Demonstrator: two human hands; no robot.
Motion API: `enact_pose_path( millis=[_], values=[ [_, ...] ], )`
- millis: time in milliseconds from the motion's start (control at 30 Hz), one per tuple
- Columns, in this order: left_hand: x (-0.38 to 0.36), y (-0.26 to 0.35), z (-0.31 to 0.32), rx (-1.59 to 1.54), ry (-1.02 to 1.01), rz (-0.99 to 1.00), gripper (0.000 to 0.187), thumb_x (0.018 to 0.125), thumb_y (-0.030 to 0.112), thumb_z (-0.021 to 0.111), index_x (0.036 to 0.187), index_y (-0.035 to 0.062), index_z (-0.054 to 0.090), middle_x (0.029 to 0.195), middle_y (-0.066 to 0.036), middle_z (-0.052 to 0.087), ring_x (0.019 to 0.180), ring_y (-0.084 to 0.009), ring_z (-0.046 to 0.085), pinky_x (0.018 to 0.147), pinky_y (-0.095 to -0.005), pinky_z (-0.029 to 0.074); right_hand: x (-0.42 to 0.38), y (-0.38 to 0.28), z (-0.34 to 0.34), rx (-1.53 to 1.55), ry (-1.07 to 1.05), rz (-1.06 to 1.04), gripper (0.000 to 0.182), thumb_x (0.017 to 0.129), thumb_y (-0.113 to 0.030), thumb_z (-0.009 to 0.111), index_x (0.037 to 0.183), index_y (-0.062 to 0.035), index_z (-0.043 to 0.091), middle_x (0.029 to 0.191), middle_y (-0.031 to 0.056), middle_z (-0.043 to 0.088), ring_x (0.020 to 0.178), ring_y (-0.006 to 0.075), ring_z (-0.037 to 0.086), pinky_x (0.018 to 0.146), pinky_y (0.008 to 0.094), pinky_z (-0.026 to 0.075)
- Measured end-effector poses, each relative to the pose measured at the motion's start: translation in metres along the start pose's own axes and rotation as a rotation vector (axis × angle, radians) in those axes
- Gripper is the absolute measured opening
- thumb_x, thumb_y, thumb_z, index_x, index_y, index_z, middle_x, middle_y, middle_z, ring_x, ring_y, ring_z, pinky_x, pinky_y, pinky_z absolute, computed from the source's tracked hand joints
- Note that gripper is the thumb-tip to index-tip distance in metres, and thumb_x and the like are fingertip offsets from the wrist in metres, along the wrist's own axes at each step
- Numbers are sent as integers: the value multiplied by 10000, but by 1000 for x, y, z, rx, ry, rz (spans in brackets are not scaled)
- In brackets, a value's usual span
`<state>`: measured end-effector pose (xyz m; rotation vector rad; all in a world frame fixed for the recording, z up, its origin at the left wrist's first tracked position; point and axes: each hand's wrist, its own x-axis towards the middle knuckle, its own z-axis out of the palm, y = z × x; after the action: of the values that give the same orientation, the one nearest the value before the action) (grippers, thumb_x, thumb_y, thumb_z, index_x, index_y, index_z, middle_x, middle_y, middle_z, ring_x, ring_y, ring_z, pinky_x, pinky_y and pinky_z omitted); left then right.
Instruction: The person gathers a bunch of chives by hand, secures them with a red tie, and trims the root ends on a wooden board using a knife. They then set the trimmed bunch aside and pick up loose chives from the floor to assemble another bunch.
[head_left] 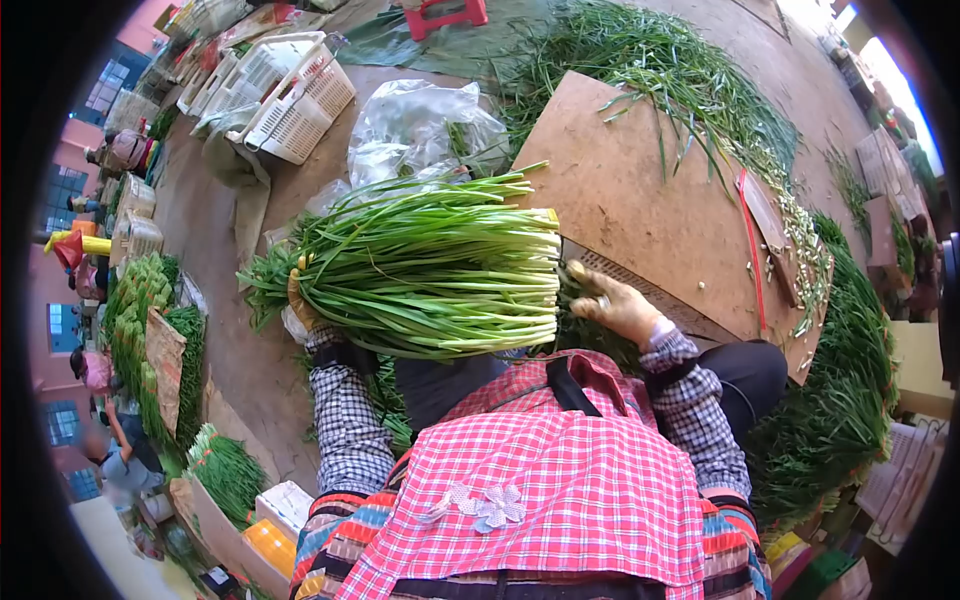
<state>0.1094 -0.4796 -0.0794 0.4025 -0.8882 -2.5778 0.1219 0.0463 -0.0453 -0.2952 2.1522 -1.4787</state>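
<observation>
A thick bundle of garlic chives lies sideways above my lap, its pale stem ends lined up on the right and its leafy tips on the left. My left hand, in a dirty work glove, is wrapped round the leafy end. Just past the stem ends is my gloved right hand, its fingers pointing left and apart, with nothing visible in them. Beside it lies a brown board, bearing a red strip, a flat pale blade-like piece with a brown edge and scattered pale trimmings.
Loose greens are heaped beyond the board, and more chives are piled at my right. Crumpled clear plastic and white crates stand ahead on the left. Several people are at the far left, near stacked bundles.
</observation>
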Motion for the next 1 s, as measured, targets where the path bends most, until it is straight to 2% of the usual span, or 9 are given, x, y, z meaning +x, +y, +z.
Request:
enact_pose_path(
  millis=[67,100,167,400,533,767,833,900,1000],
  values=[
    [-5,1,6,35,-60,-27,312,882,278,583,1074,42,651,1031,-133,675,877,-253,662,755,-409,575,29,-24,14,331,-6,-17,685,852,-201,655,1419,-12,321,1416,114,423,1228,180,454,1017,280,360],
    [-7,2,8,51,-89,-39,313,883,274,581,1080,42,650,1036,-133,674,876,-254,662,757,-409,575,51,-14,28,469,74,-172,528,874,-178,631,1337,-1,448,1287,97,542,1094,155,525,933,272,422],
    [-4,3,-1,37,-114,-40,326,896,286,562,1114,56,635,1075,-134,660,910,-259,651,789,-417,561,50,-7,19,632,-17,93,363,887,-186,624,1201,-12,571,1093,68,639,892,113,583,775,245,475],
    [-8,2,2,16,-4,-40,303,895,277,575,1068,40,651,1010,-125,680,849,-239,667,736,-395,582,32,-18,9,524,225,131,268,907,-205,592,1114,-36,620,802,6,626,682,93,566,622,214,475],
    [-3,1,2,62,-43,-26,310,897,286,576,1071,38,647,1009,-123,679,851,-238,663,744,-386,578,61,-29,32,629,235,78,242,895,-183,612,1085,-33,620,840,18,635,680,101,574,597,240,489],
    [-5,9,-10,80,-4,-40,333,918,300,540,1120,50,629,1062,-134,662,923,-249,646,828,-408,545,32,-4,-1,195,272,239,172,906,-180,562,982,-51,647,859,36,677,662,140,608,574,293,492],
    [-1,13,-24,118,-92,-56,351,927,312,519,1142,53,617,1079,-140,655,936,-260,642,846,-421,536,18,33,-8,-747,38,221,231,880,-245,568,994,-77,678,967,62,694,812,199,660,668,347,518],
    [3,12,-34,131,-115,-37,366,936,315,494,1175,58,598,1092,-159,645,935,-283,640,840,-446,534,-2,56,-3,-1071,-259,601,288,852,-286,570,1032,-98,693,1065,91,677,974,254,647,790,384,516],
    [9,13,-46,180,-104,-23,355,936,290,493,1189,64,594,1088,-170,643,933,-292,639,815,-464,543,-14,32,-9,-916,-248,622,433,798,-411,616,1079,-86,669,1085,143,656,1032,292,619,879,389,490]
  ],
)
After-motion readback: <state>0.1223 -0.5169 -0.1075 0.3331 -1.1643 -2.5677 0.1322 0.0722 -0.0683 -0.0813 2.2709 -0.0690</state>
